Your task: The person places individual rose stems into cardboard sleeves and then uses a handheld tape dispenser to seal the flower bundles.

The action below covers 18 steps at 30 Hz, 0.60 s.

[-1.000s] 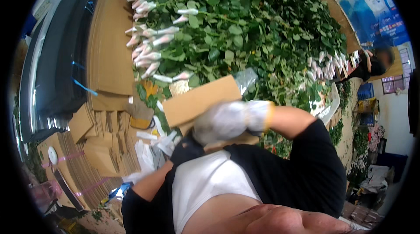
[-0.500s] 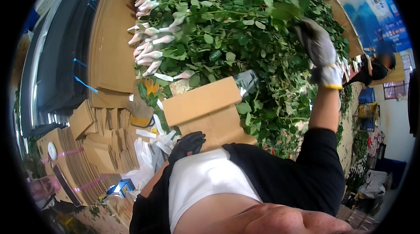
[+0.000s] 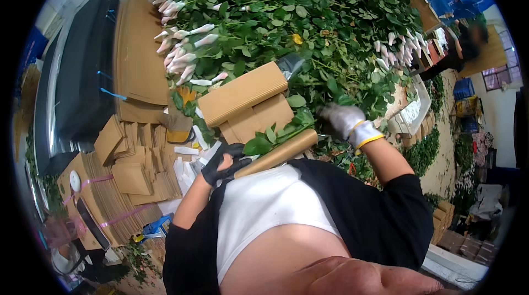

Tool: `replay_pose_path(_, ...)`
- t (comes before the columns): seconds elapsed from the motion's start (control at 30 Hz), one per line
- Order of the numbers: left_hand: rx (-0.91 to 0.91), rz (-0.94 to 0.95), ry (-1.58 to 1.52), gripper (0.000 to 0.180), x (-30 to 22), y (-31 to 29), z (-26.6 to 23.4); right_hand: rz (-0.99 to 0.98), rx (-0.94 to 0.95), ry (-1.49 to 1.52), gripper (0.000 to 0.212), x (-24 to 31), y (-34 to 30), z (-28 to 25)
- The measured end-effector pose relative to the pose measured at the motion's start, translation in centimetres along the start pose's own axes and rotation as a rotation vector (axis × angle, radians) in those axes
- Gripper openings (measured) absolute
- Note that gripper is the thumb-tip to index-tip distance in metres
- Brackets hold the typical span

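From where I stand, the largest item is the heap of leafy stems (image 3: 330, 25), filling the top centre of the frame. Tall cardboard sheets (image 3: 140, 52) stand at its upper left. At the centre lies a folded cardboard piece (image 3: 242, 94); below it, against the person's front, is a rolled cardboard edge (image 3: 278, 154). The right hand (image 3: 346, 121), right of centre, is gloved and blurred at the fingers; whether it grips anything cannot be told. The left hand (image 3: 225, 164), black-gloved with a bare thumb, is partly curled just left of centre, beside the roll's near end; a firm hold cannot be confirmed. The leafy sprig (image 3: 271, 135) lies slantwise between the hands, along the roll's upper side. Judged on handling, good practice is to steady its left end lightly, keep it parallel to the roll, and avoid pinching leaves against the cardboard.
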<state>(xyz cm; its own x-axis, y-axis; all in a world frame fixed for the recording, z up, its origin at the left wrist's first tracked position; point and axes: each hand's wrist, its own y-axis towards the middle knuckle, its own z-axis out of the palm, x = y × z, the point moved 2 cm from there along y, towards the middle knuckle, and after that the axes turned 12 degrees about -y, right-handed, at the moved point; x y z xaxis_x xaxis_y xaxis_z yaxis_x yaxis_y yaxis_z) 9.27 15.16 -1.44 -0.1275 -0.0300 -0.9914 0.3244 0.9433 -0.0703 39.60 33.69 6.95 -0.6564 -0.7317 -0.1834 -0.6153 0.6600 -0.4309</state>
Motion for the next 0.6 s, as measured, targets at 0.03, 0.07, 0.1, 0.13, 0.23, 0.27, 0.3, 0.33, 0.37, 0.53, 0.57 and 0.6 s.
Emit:
replay_pose_path(0.03, -0.067, 0.108, 0.035, 0.029, -1.8, -0.1, 0.8, -0.064, -0.180, -0.019, 0.025, -1.9, 0.3, -0.4)
replay_pose_path(0.07, -0.161, 0.196, 0.124, 0.032, -0.3, -0.9, 1.2, 0.026, -0.291, -0.011, 0.021, -1.6, 1.1, -3.6)
replay_pose_path(0.1, -0.173, 0.151, 0.139, 0.033, 0.8, -1.4, 1.3, 0.128, -0.394, 0.003, 0.019, -1.3, 1.5, -7.0)
replay_pose_path(0.13, -0.183, 0.112, 0.157, 0.034, 1.7, -1.6, 1.3, 0.084, -0.756, 0.210, 0.021, -1.0, 2.0, -8.5)
replay_pose_path(0.23, -0.186, 0.083, 0.210, 0.033, 0.5, -0.7, 1.0, 0.048, -0.358, 0.263, 0.032, 0.6, 9.1, -6.3)
replay_pose_path(0.27, -0.168, 0.114, 0.235, 0.032, 0.8, -0.3, 0.9, 0.020, -0.138, 0.179, 0.034, 0.6, 10.6, -5.8)
replay_pose_path(0.3, -0.144, 0.141, 0.259, 0.030, 1.3, 0.1, 0.9, -0.004, 0.085, 0.099, 0.035, 0.4, 12.5, -4.2)
replay_pose_path(0.33, -0.184, 0.168, 0.273, 0.027, 1.8, 0.2, 1.3, 0.001, 0.172, 0.005, 0.036, -0.3, 14.2, -2.8)
replay_pose_path(0.37, -0.175, 0.133, 0.318, 0.029, 2.4, -0.2, 1.3, 0.106, 0.101, 0.028, 0.031, -1.1, 14.7, -3.3)
replay_pose_path(0.53, -0.332, 0.108, 0.202, 0.033, 1.0, -0.3, 2.5, 0.174, -0.708, 0.308, 0.021, -5.5, 6.0, -12.7)
replay_pose_path(0.57, -0.294, 0.103, 0.207, 0.033, 1.3, -0.4, 2.3, 0.201, -0.763, 0.411, 0.019, -5.7, 4.5, -13.9)
replay_pose_path(0.6, -0.248, 0.088, 0.205, 0.033, 2.1, -0.4, 2.3, 0.161, -0.824, 0.398, 0.019, -5.7, 3.5, -14.0)
